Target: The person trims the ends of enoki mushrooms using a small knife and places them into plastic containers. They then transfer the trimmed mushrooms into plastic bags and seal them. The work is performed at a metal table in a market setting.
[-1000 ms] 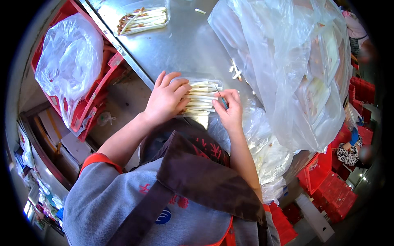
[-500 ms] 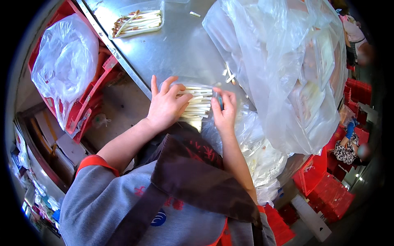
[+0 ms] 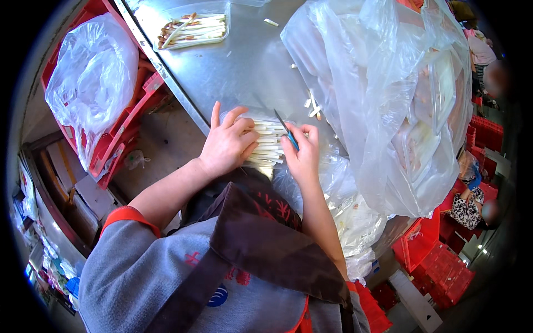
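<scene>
1. Right hand (image 3: 302, 149) grasps a slim blue-handled knife with a dark blade (image 3: 292, 140), tip pointing away from the body. Left hand (image 3: 226, 143) lies half-spread over the stalks; can't tell if its fingers actually close on any.
2. Landmark is the clear, shallow, rectangular plastic tray (image 3: 252, 115) right in front of the person. Long, thin, creamy-white stalks (image 3: 270, 139) lie crosswise in it, cut-looking ends toward the knife.
3. My read: it's the trimming/evening-up step. Next move probably calls for steadying the bundle and keeping that blade clear of fingertips.
4. Headcount: two hands, one knife, two filled trays. The second, a clear tray of brown-tipped stalks (image 3: 194, 29), sits beyond the landmark tray and to its left. Stalks overlap too much to count, sorry.
5. At least four small white offcuts (image 3: 315, 105) lie beyond it, mostly rightward, plus one big translucent plastic bag (image 3: 383, 100) well to its right.
</scene>
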